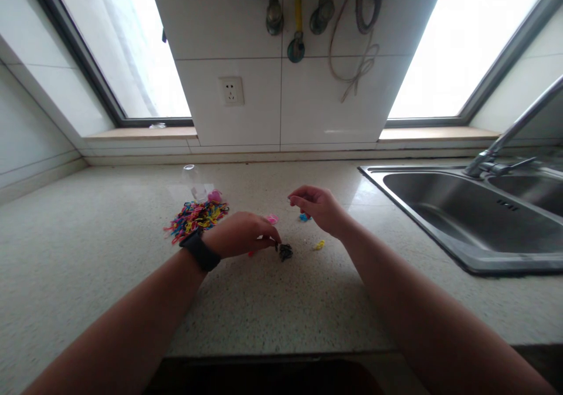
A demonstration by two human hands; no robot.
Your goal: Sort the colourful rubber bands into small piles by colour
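Small coloured rubber bands lie in a mixed heap [197,218] on the counter, partly behind my left wrist. My left hand [244,234], with a dark band on its wrist, pinches a black rubber band [277,246] right beside a small black pile [285,252]. Higher and to the right, my right hand [320,207] is closed in a pinch above a little blue pile [304,217]; whatever its fingertips hold is too small to make out. Between the hands sits a pink pile [272,219]. A yellow pile [319,245] lies below my right hand, and a bit of red [251,254] shows under my left.
Behind the heap are a clear plastic container [190,175] and a bright pink object [214,196]. A steel sink [422,231] with a faucet [497,149] is set into the speckled counter [272,319] at right. Tiled wall, socket [231,91] and pipes stand at the back.
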